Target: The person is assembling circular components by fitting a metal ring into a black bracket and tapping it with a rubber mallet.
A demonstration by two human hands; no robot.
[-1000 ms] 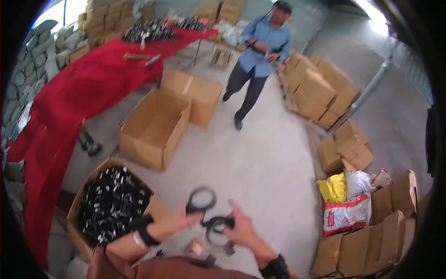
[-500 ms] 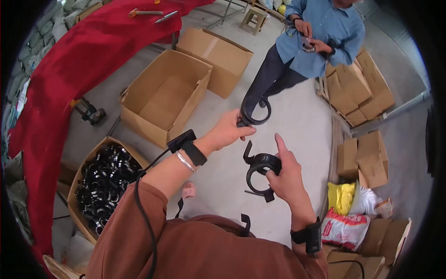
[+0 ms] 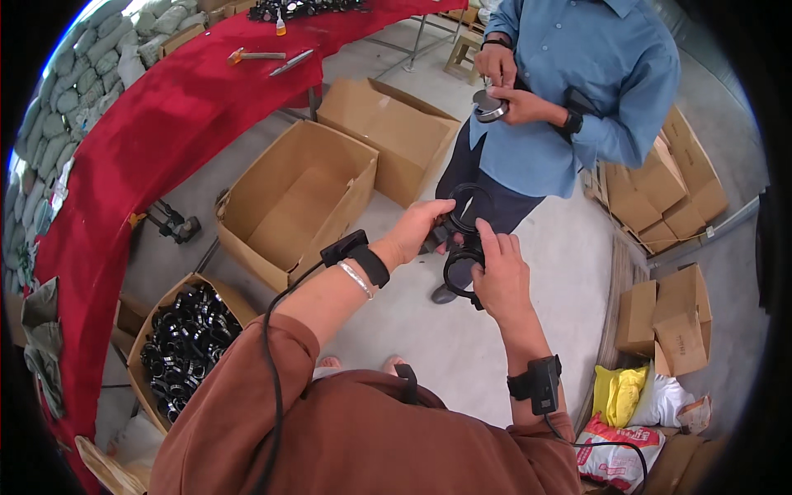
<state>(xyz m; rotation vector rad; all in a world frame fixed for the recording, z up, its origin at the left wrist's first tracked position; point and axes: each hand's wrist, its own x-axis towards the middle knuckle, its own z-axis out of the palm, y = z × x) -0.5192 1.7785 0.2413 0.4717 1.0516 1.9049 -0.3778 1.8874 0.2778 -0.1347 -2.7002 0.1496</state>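
Up ahead of me, my left hand (image 3: 417, 228) is closed on a black ring (image 3: 492, 203) with an open centre. Close beside it, my right hand (image 3: 502, 279) grips black ring parts (image 3: 448, 270), its fingers around their right side. The two sets of rings meet or overlap between my hands; whether they are joined I cannot tell. Black straps and small devices sit on both my wrists. Facing me, a person in a blue shirt (image 3: 586, 74) holds a round dark, silvery-edged piece (image 3: 489, 106) in both hands.
An open cardboard box (image 3: 256, 244) stands left of my hands, another behind it. Nearer, a carton (image 3: 137, 375) is full of shiny black rings. A red-covered table (image 3: 177, 124) bears a hammer (image 3: 256, 56). Boxes (image 3: 681, 326) and bags (image 3: 619, 396) line the right side.
My hands have come together, the right one rising so its ring parts meet the left's ring. The view has shifted, and the other person appears larger and nearer.
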